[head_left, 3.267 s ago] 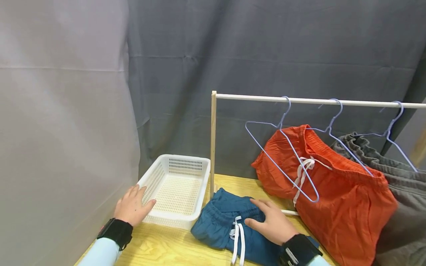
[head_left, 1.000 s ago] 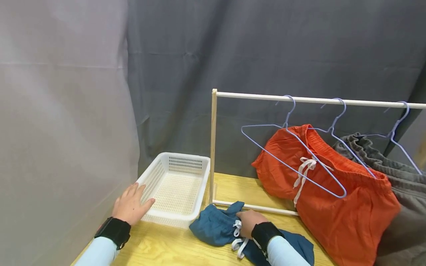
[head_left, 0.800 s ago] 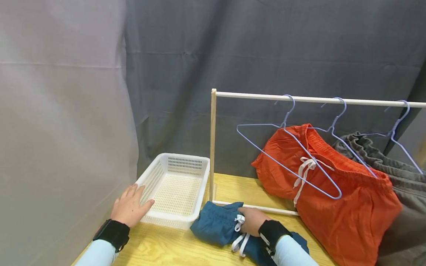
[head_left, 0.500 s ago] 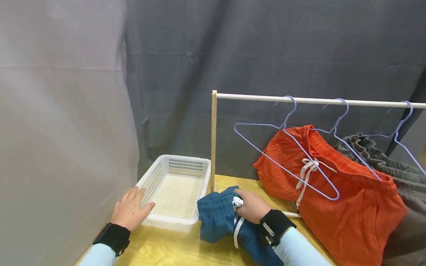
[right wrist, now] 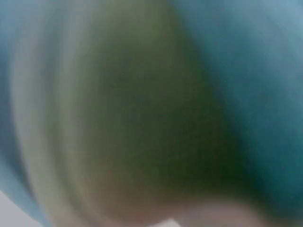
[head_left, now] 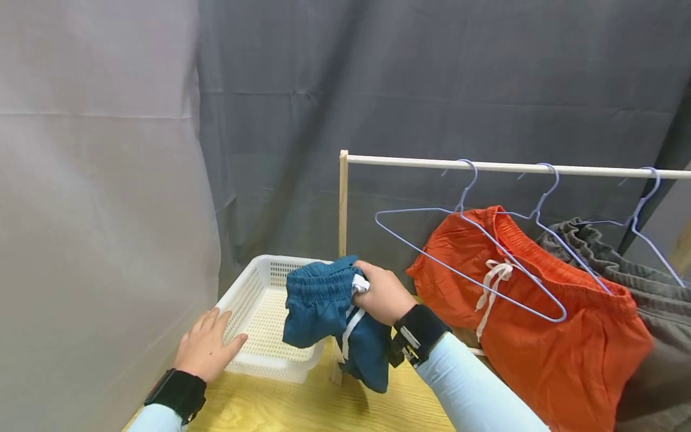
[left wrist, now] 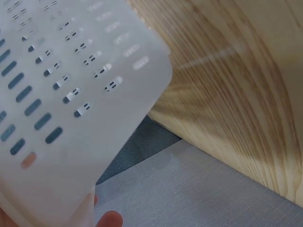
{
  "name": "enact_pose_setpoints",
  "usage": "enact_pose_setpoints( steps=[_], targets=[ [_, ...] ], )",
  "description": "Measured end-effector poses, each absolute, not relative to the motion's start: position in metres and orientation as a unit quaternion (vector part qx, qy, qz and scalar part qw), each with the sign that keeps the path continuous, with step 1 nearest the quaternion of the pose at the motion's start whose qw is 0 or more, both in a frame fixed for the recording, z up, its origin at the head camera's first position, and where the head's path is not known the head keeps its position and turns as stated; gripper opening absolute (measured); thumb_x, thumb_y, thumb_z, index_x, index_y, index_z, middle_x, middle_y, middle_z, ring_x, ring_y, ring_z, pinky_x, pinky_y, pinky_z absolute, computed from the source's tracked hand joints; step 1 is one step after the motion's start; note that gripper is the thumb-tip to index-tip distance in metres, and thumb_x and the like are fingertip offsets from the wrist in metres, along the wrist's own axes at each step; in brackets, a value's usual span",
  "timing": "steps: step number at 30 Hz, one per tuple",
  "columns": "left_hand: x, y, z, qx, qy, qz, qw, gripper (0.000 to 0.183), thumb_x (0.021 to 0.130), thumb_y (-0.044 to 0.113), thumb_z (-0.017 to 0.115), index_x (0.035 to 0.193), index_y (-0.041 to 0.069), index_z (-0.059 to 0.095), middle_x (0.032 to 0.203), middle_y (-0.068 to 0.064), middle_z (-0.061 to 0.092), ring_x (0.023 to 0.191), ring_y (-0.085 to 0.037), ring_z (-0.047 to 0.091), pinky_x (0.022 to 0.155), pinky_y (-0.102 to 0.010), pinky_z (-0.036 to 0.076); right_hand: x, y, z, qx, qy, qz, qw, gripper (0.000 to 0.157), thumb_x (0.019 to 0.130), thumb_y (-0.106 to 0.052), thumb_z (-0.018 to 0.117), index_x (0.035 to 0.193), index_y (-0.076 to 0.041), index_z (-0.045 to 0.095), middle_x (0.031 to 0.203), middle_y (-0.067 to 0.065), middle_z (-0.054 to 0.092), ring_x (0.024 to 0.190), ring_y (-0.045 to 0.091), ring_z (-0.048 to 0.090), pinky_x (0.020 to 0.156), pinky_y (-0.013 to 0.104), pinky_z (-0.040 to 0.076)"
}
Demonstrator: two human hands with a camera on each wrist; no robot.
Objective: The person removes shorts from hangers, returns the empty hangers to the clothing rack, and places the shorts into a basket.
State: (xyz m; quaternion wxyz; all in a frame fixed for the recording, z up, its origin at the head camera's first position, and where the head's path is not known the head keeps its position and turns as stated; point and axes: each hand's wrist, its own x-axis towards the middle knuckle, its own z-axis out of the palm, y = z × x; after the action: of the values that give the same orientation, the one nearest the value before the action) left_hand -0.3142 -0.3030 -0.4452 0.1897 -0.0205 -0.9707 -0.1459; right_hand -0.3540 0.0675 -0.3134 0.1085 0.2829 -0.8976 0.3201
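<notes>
My right hand (head_left: 384,293) grips a pair of blue shorts (head_left: 318,306) by the gathered waistband, near the white drawstring. The shorts hang in the air, overlapping the right side of the white basket (head_left: 245,288) in the head view. Their lower part droops under the hand. In the right wrist view blue cloth (right wrist: 265,94) fills much of the blurred picture. My left hand (head_left: 204,347) rests at the near left rim of the basket with fingers extended. Fingertips (left wrist: 110,219) show at the basket's edge in the left wrist view.
A wooden rack (head_left: 344,204) carries several lilac hangers; the leftmost hanger (head_left: 415,210) is bare. Orange shorts (head_left: 572,336) and grey shorts (head_left: 653,348) are to the right. A light curtain (head_left: 108,240) stands close on the left. The wooden table (head_left: 259,405) lies beneath.
My right hand has gone from lying loosely over the blue shorts to gripping them, then lifted them off the table up and left toward the basket. The left hand has stayed at the basket.
</notes>
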Motion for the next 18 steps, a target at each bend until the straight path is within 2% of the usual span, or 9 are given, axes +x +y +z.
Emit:
enact_pose_setpoints(
  steps=[18],
  targets=[
    [-0.316, -0.304, -0.447, -0.01, -0.971, -0.14, 0.194, 0.075, 0.095, 0.052, 0.062, 0.143, -0.004, 0.051, 0.15, -0.031, 0.041, 0.139, -0.05, 0.034, 0.104, -0.073, 0.031, -0.359, 0.018, -0.237, 0.311, -0.874, 0.339, 0.156, 0.023, 0.093, -0.021, 0.064, 0.116, -0.021, 0.061, 0.103, 0.002, 0.066, 0.09, 0.024, 0.062, 0.084, 0.042, 0.052]
  ],
)
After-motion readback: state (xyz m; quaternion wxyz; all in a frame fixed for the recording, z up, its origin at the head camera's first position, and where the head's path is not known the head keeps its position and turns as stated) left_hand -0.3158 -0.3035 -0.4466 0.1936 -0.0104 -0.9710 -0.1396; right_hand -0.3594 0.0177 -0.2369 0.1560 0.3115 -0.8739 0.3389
